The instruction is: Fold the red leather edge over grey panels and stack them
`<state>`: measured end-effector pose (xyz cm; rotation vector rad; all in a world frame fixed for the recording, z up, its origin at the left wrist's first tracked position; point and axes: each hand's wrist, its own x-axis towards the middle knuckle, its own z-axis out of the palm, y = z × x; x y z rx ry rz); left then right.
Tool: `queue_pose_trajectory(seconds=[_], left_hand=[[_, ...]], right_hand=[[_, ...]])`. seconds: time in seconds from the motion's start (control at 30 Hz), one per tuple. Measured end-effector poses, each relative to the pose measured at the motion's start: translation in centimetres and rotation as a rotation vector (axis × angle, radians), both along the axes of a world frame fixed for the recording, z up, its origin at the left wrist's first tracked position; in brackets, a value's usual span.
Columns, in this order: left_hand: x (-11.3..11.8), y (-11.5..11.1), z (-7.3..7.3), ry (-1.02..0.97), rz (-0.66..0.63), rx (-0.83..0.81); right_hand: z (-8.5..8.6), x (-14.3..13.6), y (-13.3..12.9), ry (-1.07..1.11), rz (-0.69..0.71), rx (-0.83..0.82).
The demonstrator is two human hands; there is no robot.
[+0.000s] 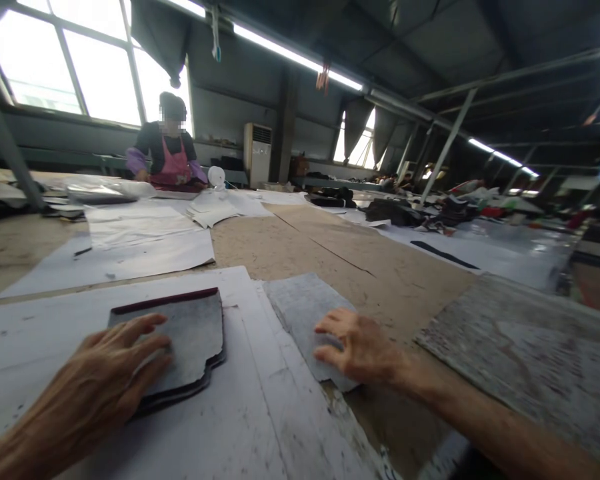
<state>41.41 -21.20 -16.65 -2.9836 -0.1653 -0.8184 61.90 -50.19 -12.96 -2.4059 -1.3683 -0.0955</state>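
Note:
My left hand (115,373) rests with fingers apart on a stack of grey cut pieces (195,333) that has a dark red strip along its far edge and a notched right corner. The stack lies on white paper (235,413). Over a separate light grey sheet (305,300) is my right hand (353,343), its fingers curled and spread, the fingertips at the sheet's surface. That sheet lies partly on the white paper's edge and partly on the brown tabletop (410,300).
A mottled grey board (530,360) lies at the right. White sheets (145,247) are spread beyond the left stack. Across the table, a person in a pink apron (175,163) is at work. Dark material (390,212) is piled further back, near a slanted metal post (450,145).

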Motion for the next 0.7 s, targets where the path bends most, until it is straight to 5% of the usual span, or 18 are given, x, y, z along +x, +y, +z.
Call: queue_pose_trajectory(seconds=[0.13, 0.4, 0.7], left_hand=[[-0.1, -3.0, 0.5, -0.125, -0.059, 0.045], [2.9, -11.5, -0.3, 0.043, -0.386, -0.201], [7.6, -13.8, 0.1, 0.185, -0.433, -0.251]], right_hand=[[-1.2, -1.3, -0.8, -0.094, 0.073, -0.057], [-2.3, -0.3, -0.4, -0.109, 0.068, -0.052], [-2.3, 1.0, -0.3, 0.156, 0.008, 0.078]])
